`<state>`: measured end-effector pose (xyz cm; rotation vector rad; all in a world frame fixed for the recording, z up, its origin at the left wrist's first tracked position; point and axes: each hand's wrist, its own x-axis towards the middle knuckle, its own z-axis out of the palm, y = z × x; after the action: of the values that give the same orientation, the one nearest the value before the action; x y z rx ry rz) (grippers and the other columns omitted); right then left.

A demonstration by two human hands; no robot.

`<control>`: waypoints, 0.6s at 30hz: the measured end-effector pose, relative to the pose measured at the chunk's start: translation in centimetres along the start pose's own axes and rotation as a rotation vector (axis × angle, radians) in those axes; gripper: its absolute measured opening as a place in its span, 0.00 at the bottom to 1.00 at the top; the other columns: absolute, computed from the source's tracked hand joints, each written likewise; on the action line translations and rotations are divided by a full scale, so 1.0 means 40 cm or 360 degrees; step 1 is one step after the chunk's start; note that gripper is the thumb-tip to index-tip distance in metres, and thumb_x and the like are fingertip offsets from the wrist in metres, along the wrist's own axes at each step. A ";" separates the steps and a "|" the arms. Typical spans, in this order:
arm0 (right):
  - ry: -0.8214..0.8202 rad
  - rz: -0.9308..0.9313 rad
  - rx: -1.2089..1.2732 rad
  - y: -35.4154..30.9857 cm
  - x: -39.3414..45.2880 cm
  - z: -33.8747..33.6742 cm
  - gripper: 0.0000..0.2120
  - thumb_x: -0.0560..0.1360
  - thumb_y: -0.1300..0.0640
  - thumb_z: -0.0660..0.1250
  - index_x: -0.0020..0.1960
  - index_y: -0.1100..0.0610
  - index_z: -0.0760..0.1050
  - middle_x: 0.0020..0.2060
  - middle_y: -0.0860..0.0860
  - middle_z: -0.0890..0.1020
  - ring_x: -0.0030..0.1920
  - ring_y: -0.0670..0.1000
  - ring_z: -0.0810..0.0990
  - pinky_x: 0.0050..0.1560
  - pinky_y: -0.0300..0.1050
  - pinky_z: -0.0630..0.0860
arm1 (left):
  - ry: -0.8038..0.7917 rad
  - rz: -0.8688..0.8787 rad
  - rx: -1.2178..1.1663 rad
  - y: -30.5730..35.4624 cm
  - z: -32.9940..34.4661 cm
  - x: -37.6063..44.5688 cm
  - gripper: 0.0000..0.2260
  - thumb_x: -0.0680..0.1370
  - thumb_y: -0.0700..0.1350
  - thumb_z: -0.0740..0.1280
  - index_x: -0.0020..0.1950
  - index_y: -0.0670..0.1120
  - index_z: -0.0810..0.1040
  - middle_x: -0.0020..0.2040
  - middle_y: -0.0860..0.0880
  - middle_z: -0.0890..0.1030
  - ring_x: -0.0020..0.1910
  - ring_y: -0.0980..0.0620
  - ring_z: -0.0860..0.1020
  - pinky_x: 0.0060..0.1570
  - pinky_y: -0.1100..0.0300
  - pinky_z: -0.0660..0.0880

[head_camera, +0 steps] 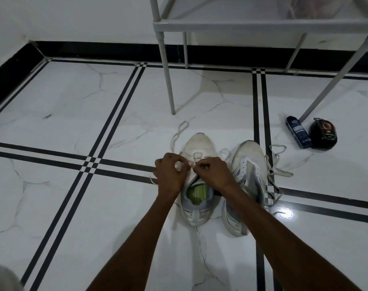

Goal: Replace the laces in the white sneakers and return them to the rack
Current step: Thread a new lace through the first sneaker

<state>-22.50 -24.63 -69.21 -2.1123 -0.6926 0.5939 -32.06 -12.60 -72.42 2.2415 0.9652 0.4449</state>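
Two white sneakers stand side by side on the tiled floor. The left sneaker (199, 144) has a green insole and a white lace (180, 131) trailing past its toe. Over its eyelets, my left hand (171, 172) pinches the lace with curled fingers, and my right hand (213, 172) pinches a lace end close beside it. The right sneaker (247, 156) leans a little, and its loose lace (276, 164) is spread on the floor to its right. The grey shoe rack (252, 25) stands behind the sneakers.
A dark blue tube (298, 135) and a black round container (323, 133) lie on the floor by the rack's right front leg (334, 80). The rack's left front leg (168, 76) stands just beyond the sneakers. A black skirting runs along the wall.
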 end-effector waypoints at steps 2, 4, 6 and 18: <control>-0.0016 0.0040 0.0015 0.009 0.002 -0.002 0.07 0.75 0.55 0.71 0.44 0.58 0.86 0.32 0.43 0.78 0.35 0.41 0.74 0.38 0.29 0.65 | 0.0183 -0.0134 -0.0040 -0.009 -0.020 0.010 0.06 0.77 0.51 0.71 0.45 0.49 0.82 0.51 0.49 0.81 0.54 0.44 0.76 0.54 0.49 0.72; -0.0039 0.0078 0.0049 0.014 0.002 -0.003 0.07 0.75 0.56 0.71 0.47 0.58 0.86 0.38 0.47 0.83 0.42 0.43 0.78 0.42 0.27 0.68 | 0.0568 -0.0632 -0.0013 -0.056 -0.075 0.045 0.09 0.80 0.46 0.66 0.53 0.41 0.81 0.57 0.40 0.79 0.60 0.38 0.75 0.57 0.44 0.71; -0.0032 0.0077 0.0062 0.016 0.001 -0.003 0.07 0.76 0.56 0.71 0.48 0.58 0.86 0.44 0.51 0.87 0.46 0.47 0.82 0.48 0.32 0.71 | 0.0829 -0.1211 0.0167 -0.097 -0.135 0.067 0.16 0.82 0.47 0.62 0.62 0.36 0.76 0.63 0.35 0.74 0.64 0.34 0.71 0.60 0.40 0.70; -0.0011 0.0097 -0.0022 0.017 0.001 -0.004 0.08 0.76 0.55 0.70 0.49 0.58 0.86 0.40 0.49 0.85 0.38 0.41 0.76 0.38 0.22 0.65 | 0.0457 -0.0687 0.0199 -0.042 -0.069 0.005 0.07 0.81 0.46 0.65 0.54 0.44 0.80 0.58 0.41 0.78 0.61 0.37 0.72 0.56 0.44 0.68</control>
<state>-22.17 -25.06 -69.68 -2.1517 -0.6400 0.6312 -34.27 -10.39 -71.52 2.0261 1.6218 0.5273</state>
